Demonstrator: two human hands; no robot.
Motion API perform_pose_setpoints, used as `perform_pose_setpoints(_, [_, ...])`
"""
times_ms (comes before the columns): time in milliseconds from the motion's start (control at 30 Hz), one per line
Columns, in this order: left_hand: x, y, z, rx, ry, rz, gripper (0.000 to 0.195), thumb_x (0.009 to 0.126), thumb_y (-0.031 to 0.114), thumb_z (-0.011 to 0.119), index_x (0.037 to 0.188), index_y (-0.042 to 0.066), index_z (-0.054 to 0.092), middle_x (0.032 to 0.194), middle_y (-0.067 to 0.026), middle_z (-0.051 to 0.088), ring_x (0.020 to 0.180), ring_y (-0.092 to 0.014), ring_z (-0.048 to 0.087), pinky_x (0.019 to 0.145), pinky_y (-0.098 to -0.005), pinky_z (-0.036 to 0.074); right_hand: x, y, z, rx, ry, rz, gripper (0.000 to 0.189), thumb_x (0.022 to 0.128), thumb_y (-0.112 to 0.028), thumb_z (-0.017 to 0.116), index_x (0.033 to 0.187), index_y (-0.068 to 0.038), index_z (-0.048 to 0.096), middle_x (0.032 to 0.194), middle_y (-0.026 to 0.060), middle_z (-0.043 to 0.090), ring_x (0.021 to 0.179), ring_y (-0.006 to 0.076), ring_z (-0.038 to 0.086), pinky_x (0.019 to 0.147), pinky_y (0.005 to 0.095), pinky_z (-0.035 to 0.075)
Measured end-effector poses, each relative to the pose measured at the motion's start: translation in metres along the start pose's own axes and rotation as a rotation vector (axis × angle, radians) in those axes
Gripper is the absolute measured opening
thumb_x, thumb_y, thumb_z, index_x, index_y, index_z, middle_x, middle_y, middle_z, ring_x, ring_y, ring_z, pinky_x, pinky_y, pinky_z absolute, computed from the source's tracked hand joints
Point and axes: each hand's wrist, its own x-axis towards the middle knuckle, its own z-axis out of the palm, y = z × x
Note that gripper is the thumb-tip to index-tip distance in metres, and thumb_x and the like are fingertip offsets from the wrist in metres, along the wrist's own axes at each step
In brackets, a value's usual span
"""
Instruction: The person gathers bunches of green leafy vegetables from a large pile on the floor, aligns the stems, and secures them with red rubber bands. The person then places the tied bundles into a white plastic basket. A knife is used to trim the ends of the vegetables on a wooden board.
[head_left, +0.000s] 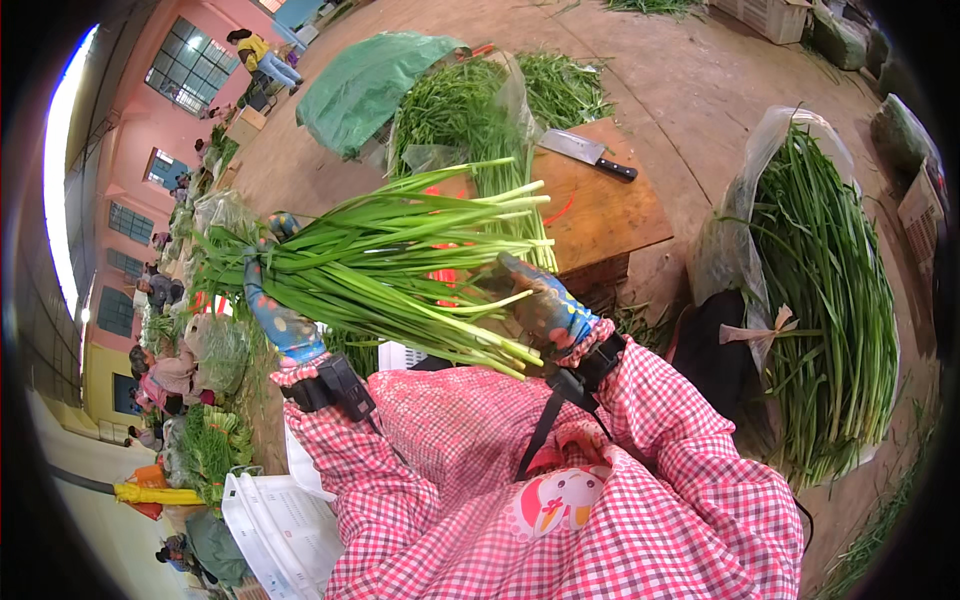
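Note:
A fanned bunch of green garlic chives (390, 255) spreads across the middle of the view, pale stalk ends to the right. My left hand (281, 300), in a blue patterned glove, grips it near the leafy end. On the other side, my right hand (551, 307), in a soiled matching glove, is beside the pale stalks with its fingers extended; some fingertips are blurred and dark. Beyond the bunch, a cleaver (585, 152) with a black handle lies on a wooden board (611, 210). More cut greens (457, 105) are heaped behind, partly beneath a green plastic sheet (367, 82).
At right stands a large clear plastic bag (724, 240) packed with long chives (825, 300). White plastic crates (277, 525) are at lower left. Several people work along the left wall, among piles of greens (217, 442). A person in yellow (259, 56) bends farther back.

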Motion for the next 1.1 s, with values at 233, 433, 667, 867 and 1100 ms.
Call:
perform_pose_setpoints(233, [-0.001,-0.001,0.012,-0.336,-0.249,-0.249,0.034,0.091,0.021,0.046,0.115,0.0,0.055,0.116,-0.0137,0.058,0.105,-0.025,0.056,0.095,-0.039,0.042,-0.018,-0.008,-0.024,-0.814,-0.18,-0.208,0.026,0.089,-0.018,0.049,0.103,0.001,0.06,0.101,0.0096,0.062,0.093,0.0185,0.057,0.085,0.0298,0.043])
perform_pose_setpoints(433, [0.006,-0.015,0.004,-0.335,-0.211,-0.292,0.035,0.089,0.021,0.049,0.115,-0.003,0.054,0.117,-0.0164,0.056,0.108,-0.025,0.053,0.098,-0.037,0.039,-0.078,-0.085,-0.04,-1.153,-0.474,0.375,0.023,0.079,-0.019,0.063,0.097,-0.004,0.065,0.084,0.0046,0.066,0.078,0.0126,0.058,0.072,0.0293,0.045])
perform_pose_setpoints(667, [-0.003,-0.003,0.004,-0.18,-0.119,-0.22,0.031,0.086,0.022,0.055,0.108,0.001,0.058,0.111,-0.0157,0.059,0.102,-0.025,0.057,0.094,-0.0378,0.043,-0.106,-0.117,0.024,-1.955,0.015,0.014,0.038,0.08,-0.026,0.064,0.114,-0.012,0.059,0.083,0.0134,0.066,0.069,0.0251,0.064,0.062,0.0333,0.049])
perform_pose_setpoints(867, [0.0,-0.013,0.012,-0.207,-0.074,-0.231,0.029,0.085,0.018,0.055,0.107,0.0,0.059,0.111,-0.0155,0.06,0.104,-0.025,0.056,0.095,-0.0366,0.043,-0.05,-0.073,0.045,-1.895,0.068,-0.388,0.036,0.083,-0.027,0.062,0.114,-0.011,0.058,0.056,0.0134,0.058,0.051,0.0225,0.06,0.051,0.0336,0.046])
perform_pose_setpoints(1100, [-0.002,-0.006,-0.004,-0.33,-0.287,-0.233,0.034,0.09,0.018,0.047,0.113,-0.006,0.053,0.119,-0.0175,0.055,0.114,-0.029,0.049,0.103,-0.0413,0.035,-0.059,-0.077,0.035,-0.892,0.092,0.08,0.019,0.083,-0.018,0.063,0.094,-0.003,0.064,0.066,-0.0003,0.06,0.057,0.0061,0.054,0.052,0.0215,0.042])
